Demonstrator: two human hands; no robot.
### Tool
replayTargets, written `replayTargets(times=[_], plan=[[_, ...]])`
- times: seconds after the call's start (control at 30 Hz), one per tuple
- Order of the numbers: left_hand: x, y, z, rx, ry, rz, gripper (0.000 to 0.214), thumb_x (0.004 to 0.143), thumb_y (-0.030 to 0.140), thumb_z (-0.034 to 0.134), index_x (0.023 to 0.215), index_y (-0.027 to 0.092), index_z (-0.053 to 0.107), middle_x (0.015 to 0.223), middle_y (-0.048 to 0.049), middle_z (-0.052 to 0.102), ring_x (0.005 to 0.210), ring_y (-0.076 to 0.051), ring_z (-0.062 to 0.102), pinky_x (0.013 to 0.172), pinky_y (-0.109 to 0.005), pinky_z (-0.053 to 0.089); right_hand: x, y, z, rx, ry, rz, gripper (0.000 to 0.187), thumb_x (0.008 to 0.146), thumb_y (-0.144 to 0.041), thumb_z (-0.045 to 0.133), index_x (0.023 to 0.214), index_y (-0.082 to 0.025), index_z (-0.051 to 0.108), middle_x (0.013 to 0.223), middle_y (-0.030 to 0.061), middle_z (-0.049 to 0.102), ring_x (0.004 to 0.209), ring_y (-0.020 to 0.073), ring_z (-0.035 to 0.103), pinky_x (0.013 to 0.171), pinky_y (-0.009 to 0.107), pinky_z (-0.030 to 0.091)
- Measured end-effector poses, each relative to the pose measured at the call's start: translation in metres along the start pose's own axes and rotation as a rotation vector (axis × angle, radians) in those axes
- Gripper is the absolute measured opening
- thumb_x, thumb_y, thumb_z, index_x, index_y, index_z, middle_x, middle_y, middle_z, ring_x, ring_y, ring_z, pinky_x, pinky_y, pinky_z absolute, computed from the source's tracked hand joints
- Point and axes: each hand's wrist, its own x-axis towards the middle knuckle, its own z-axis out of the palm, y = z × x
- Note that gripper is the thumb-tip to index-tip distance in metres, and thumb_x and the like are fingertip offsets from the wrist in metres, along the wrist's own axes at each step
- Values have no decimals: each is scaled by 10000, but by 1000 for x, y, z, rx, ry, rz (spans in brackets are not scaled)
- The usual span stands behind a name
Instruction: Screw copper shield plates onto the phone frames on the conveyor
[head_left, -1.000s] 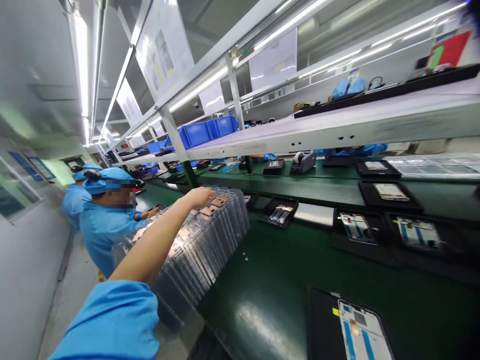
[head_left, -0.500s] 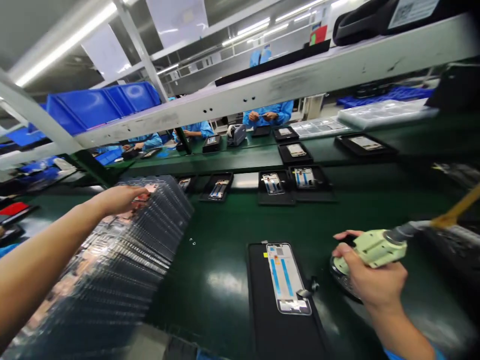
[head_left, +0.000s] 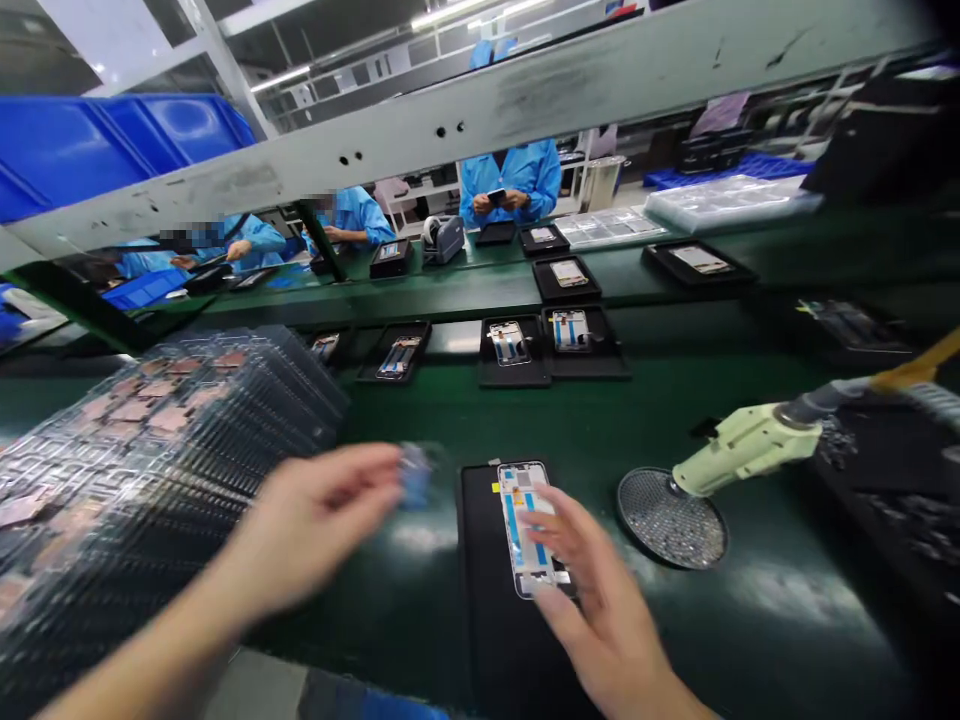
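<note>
My left hand [head_left: 322, 520] pinches a small bluish circuit board [head_left: 415, 476], smeared by motion, above the green bench between the tray stack and the phone frame. Open, with its fingers apart, my right hand [head_left: 592, 590] hovers over the lower right of the phone frame [head_left: 523, 515], hiding part of it; whether it touches cannot be told. Blue strips run along that white frame, which lies on a black tray [head_left: 487, 630]. At the right, a pale green electric screwdriver [head_left: 750, 450] leans, its tip at a round dish of screws [head_left: 671, 520].
A tall stack of clear plastic trays [head_left: 172, 400] with copper-coloured boards stands at the left. Several phone frames in black trays [head_left: 514, 375] line the bench's back. A white shelf beam [head_left: 525, 100] crosses above. Co-workers in blue [head_left: 510, 185] sit opposite.
My left hand has left the tray stack and moved right with the circuit board. My right hand has let go of the screwdriver and moved left over the phone frame. The view has shifted.
</note>
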Motion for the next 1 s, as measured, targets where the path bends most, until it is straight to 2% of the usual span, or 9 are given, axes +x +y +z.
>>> replayTargets(times=[0.07, 0.13, 0.23, 0.3, 0.37, 0.57, 0.7, 0.8, 1.0], plan=[[-11, -6, 80, -328, -241, -64, 339, 875, 351, 712, 1146, 149, 733, 972, -91, 770, 912, -224, 757, 837, -322, 624, 7, 1, 17, 204, -170, 237, 509, 993, -482, 555, 1399, -176, 542, 1222, 160, 693, 970, 195, 737, 839, 321, 636], [-7, -23, 135, -443, -371, -25, 295, 961, 328, 612, 1152, 125, 709, 1010, -102, 761, 908, -210, 753, 831, -313, 621, 16, 12, 17, 245, -185, 414, 478, 981, -574, 543, 1111, -132, 669, 893, 106, 730, 736, 156, 711, 687, 253, 608], [18, -53, 170, -3, -308, 236, 225, 1024, 230, 530, 1123, 138, 711, 1045, -81, 733, 934, -176, 714, 848, -293, 595, 29, 34, -5, 116, -62, 471, 527, 938, -642, 566, 818, -138, 662, 693, 57, 662, 644, 144, 659, 626, 227, 558], [38, -71, 179, 295, -191, 304, 193, 1003, 179, 559, 1087, 113, 719, 1079, -121, 697, 1021, -239, 662, 917, -400, 561, 39, 43, -25, -39, 26, 419, 523, 930, -642, 569, 794, -146, 667, 748, 63, 681, 702, 154, 674, 652, 227, 547], [54, -83, 185, 428, -141, 282, 155, 968, 158, 599, 1014, 75, 721, 1063, -166, 662, 1040, -318, 612, 908, -507, 523, 52, 46, -38, -204, 75, 351, 489, 959, -606, 534, 842, -156, 687, 827, 69, 704, 794, 165, 696, 694, 226, 535], [70, -97, 206, 662, -181, 346, 190, 1006, 154, 529, 938, 126, 704, 960, -113, 641, 931, -283, 567, 799, -446, 494, 89, 54, -40, -401, -30, 97, 350, 1034, -431, 459, 966, -191, 704, 1019, 46, 722, 952, 146, 682, 848, 234, 508], [66, -95, 207, 676, -213, 387, 199, 1008, 115, 492, 944, 109, 681, 966, -119, 627, 917, -282, 555, 796, -444, 483, 95, 74, -42, -375, -110, 102, 312, 1035, -400, 487, 1018, -198, 724, 1078, 40, 730, 1011, 148, 687, 898, 240, 512], [59, -93, 204, 593, -278, 431, 159, 1011, 142, 521, 934, 134, 660, 952, -77, 633, 903, -238, 566, 817, -389, 494, 89, 83, -46, -367, -138, 149, 281, 1021, -390, 532, 1038, -207, 744, 1088, 31, 745, 1013, 151, 704, 904, 243, 524], [52, -96, 205, 429, -275, 349, 90, 993, 160, 589, 930, 169, 652, 912, -19, 662, 864, -187, 583, 796, -318, 496, 76, 78, -41, -419, -186, 142, 246, 1013, -325, 540, 1082, -208, 746, 1087, 35, 751, 978, 154, 720, 872, 248, 552]])
